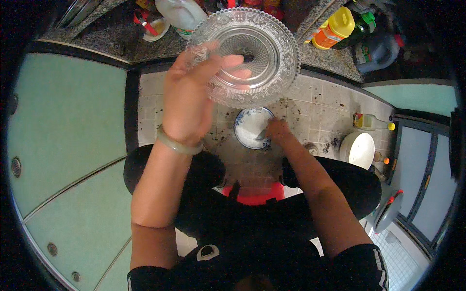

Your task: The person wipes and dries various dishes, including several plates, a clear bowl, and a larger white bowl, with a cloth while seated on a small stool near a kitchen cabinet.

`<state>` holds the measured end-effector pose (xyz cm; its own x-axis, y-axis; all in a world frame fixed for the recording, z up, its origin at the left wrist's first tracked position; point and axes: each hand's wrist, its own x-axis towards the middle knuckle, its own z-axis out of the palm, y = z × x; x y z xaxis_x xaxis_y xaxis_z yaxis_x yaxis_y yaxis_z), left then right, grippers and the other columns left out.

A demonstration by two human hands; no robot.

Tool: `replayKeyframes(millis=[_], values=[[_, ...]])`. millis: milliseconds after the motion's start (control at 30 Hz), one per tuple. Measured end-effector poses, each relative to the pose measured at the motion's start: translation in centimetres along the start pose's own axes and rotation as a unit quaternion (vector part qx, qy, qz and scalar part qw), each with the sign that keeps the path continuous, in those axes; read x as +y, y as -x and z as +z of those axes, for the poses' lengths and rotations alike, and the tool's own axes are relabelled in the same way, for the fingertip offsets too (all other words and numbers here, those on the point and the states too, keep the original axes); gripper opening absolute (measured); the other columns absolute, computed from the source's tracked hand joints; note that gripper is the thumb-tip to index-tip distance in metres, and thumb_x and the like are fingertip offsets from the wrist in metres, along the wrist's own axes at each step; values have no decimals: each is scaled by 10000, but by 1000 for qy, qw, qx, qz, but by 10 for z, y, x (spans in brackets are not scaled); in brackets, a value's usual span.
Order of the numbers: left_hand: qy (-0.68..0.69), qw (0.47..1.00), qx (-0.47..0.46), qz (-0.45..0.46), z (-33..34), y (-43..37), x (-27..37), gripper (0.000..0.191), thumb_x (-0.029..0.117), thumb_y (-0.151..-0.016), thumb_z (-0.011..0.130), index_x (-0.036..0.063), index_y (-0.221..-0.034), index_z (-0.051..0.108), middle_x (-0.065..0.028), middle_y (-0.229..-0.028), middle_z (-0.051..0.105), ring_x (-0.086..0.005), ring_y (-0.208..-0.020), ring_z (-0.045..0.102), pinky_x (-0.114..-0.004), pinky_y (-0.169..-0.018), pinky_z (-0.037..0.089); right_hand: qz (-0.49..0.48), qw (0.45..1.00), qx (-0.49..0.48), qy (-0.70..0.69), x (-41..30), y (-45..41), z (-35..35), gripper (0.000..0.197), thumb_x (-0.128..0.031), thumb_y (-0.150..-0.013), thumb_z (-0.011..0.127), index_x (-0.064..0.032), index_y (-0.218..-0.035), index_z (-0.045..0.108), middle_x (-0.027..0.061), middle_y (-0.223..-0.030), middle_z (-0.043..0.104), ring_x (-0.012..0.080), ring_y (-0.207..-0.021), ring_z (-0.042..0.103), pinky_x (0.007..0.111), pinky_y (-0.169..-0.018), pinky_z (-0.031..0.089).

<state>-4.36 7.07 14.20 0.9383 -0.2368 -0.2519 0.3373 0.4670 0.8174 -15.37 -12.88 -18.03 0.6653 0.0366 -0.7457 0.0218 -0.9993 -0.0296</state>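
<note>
My left hand (193,94), with a pale bangle at the wrist, holds up a clear patterned glass plate (284,54) with a beaded edge; some fingers show through the glass. Lower down, a white dish with a blue-patterned rim (251,125) rests on the tiled floor. At its right edge my right hand (278,131) appears closed over the rim; its fingertips are blurred, and a greyish shape beside them inside the dish is unclear.
Dark bits are scattered over the floor tiles (305,105). A white bowl (358,150) and a bottle with a yellow cap (367,122) stand at right. Yellow and dark jugs occupy the stone ledge (338,58) above. Green cabinet doors (72,127) line the left. A red stool (260,194) shows beneath me.
</note>
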Motion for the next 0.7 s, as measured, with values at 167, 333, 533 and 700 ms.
replayKeyframes(millis=[167, 333, 533, 700], values=[[-3, 1000, 1, -7, 4, 0, 2, 367, 32, -816, 526, -68, -1143, 395, -231, -903, 613, -320, -749, 642, -397, -633, 558, 34, 958, 266, -99, -17, -17, -1, 279, -257, -839, 470, -107, -1034, 602, 190, -1198, 480, 310, -1041, 526, 429, -756, 482], [5, 1000, 10, -3, -2, -4, 2, 351, 35, -820, 526, -58, -1137, 409, -230, -904, 614, -317, -749, 644, -396, -630, 558, -98, 874, 231, -416, -89, 3, 21, 302, -148, -761, 546, -28, -1038, 565, 206, -1120, 522, 335, -1054, 494, 451, -901, 391], [-14, 1000, 14, 2, 0, 2, 20, 288, 19, -812, 528, -17, -1093, 484, -165, -892, 628, -246, -736, 642, -356, -622, 554, -193, 929, 284, -141, -40, 20, -4, 299, -221, -774, 554, -92, -1042, 584, 181, -1044, 569, 318, -910, 578, 423, -759, 482], [7, 999, 10, -42, 19, 1, -15, 302, 24, -822, 511, -3, -1121, 482, -193, -922, 621, -314, -761, 640, -428, -663, 550, -46, 889, 344, -298, -21, -53, 65, 214, -119, -741, 526, -42, -916, 621, 181, -922, 588, 355, -939, 533, 445, -805, 440]])
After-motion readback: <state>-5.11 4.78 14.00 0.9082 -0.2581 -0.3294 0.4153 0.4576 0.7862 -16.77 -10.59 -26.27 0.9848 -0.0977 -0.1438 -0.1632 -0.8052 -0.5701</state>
